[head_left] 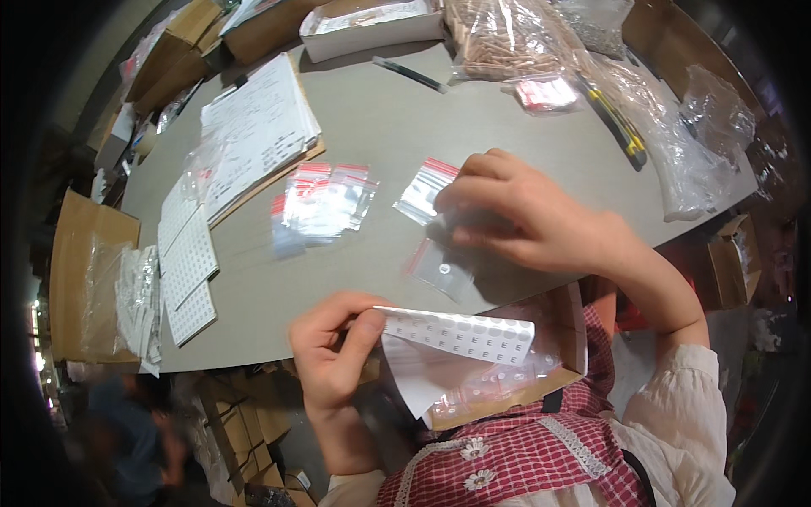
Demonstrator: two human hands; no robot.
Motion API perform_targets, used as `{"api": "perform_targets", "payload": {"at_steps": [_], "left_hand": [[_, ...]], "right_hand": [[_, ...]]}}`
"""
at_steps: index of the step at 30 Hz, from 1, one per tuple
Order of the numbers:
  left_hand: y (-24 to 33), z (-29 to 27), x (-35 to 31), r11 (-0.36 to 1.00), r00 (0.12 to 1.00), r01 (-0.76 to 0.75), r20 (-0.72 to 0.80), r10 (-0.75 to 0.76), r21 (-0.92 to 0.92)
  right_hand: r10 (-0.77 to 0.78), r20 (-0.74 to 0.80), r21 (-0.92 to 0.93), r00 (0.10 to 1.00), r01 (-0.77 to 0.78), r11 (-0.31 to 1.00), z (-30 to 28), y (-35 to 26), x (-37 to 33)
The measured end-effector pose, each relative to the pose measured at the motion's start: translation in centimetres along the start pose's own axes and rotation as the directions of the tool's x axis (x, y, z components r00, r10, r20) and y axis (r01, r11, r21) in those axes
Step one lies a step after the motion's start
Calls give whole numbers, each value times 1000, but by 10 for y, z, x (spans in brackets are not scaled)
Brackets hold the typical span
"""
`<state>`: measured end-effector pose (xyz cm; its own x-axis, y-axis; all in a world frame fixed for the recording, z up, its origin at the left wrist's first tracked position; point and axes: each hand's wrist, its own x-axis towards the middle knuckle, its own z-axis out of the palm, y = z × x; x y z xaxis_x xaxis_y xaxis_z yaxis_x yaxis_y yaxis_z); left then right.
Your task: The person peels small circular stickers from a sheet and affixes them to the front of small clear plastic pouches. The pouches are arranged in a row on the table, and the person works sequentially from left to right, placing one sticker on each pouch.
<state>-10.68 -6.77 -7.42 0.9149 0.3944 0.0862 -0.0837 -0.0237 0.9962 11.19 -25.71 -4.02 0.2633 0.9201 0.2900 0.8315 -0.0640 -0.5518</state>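
Note:
My left hand (pixel 338 346) pinches the corner of a white sheet of small round printed stickers (pixel 456 331), which folds over at the table's front edge. Over the tabletop is my right hand (pixel 528 211), its fingers bent and the thumb apart from them. Its fingertips reach the edge of a small stack of clear zip bags with red strips (pixel 422 193); I see nothing held in it. Just below lies a single zip bag (pixel 441 269) with one round sticker on it. Further left is a fanned pile of similar zip bags (pixel 325 207).
An open cardboard box (pixel 579 329) holding stickered bags sits at my lap, under the sheet. Left are a paper stack (pixel 258 139) and more sticker sheets (pixel 187 270). A pen (pixel 409 74), a yellow-black cutter knife (pixel 621 131) and a bag of wooden pieces (pixel 503 42) lie farther back.

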Motion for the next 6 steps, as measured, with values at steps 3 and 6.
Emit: {"api": "perform_targets", "payload": {"at_steps": [3,6], "left_hand": [[-1,0,1,1000,1000,26,-14,-26,1],[4,-15,-6,1000,991,23,-134,-25,-15]], "right_hand": [[-176,57,-27,983,178,984,13,-3,17],[-102,239,-39,966,114,993,16,-13,28]]}}
